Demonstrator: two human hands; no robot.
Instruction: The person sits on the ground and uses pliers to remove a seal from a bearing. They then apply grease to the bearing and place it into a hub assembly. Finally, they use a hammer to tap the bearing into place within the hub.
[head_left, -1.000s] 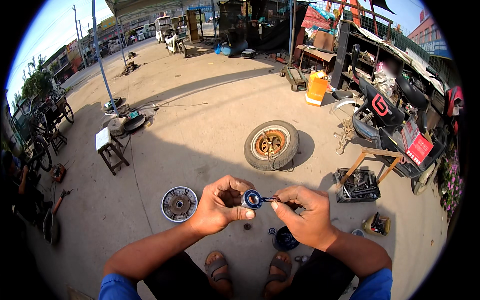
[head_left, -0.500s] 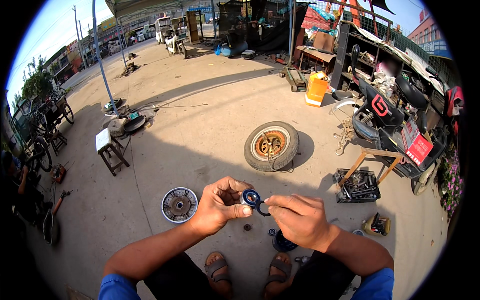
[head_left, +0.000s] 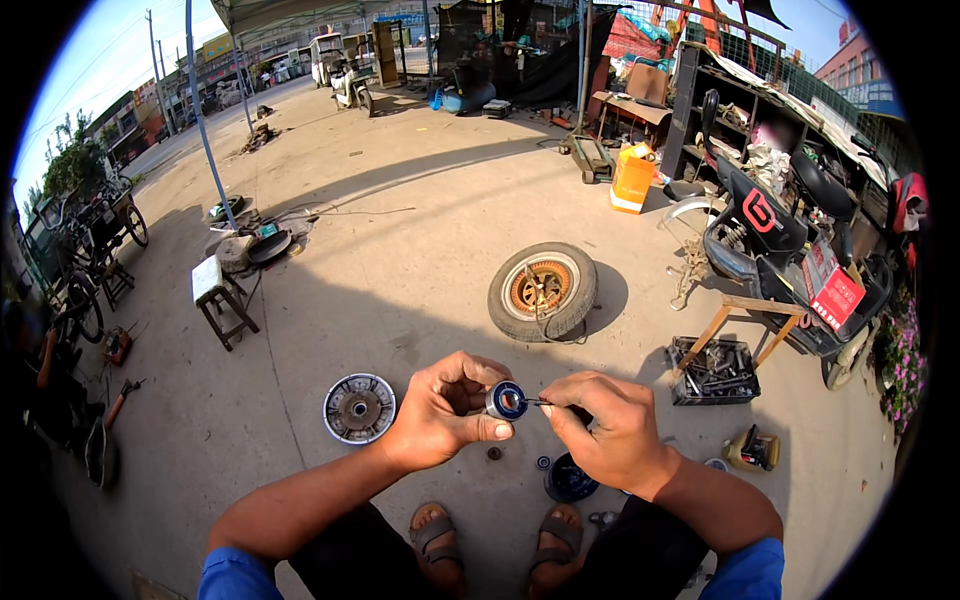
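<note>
In the middle of the head view, my left hand (head_left: 435,415) holds a metal bearing (head_left: 507,399) with a blue face, between thumb and fingers. My right hand (head_left: 605,425) pinches a thin dark piece (head_left: 536,402) at the bearing's right side; its exact shape is hard to make out. Below on the concrete are a dark round dish (head_left: 568,483), a small ring (head_left: 543,463) and a dark washer (head_left: 494,454). A silver wheel hub plate (head_left: 360,408) lies to the left of my left hand.
A tyred wheel (head_left: 543,291), a stool (head_left: 223,295), a crate of tools (head_left: 715,370) under a wooden frame, a yellow container (head_left: 750,448) and a loaded scooter (head_left: 780,250) surround me. An orange box (head_left: 632,180) stands farther back; a person (head_left: 45,360) is at the left edge.
The dark piece in my right hand, which showed as a loop half a second ago, now appears narrow. The bearing has shifted slightly rightward and my right hand's fingers have changed angle.
</note>
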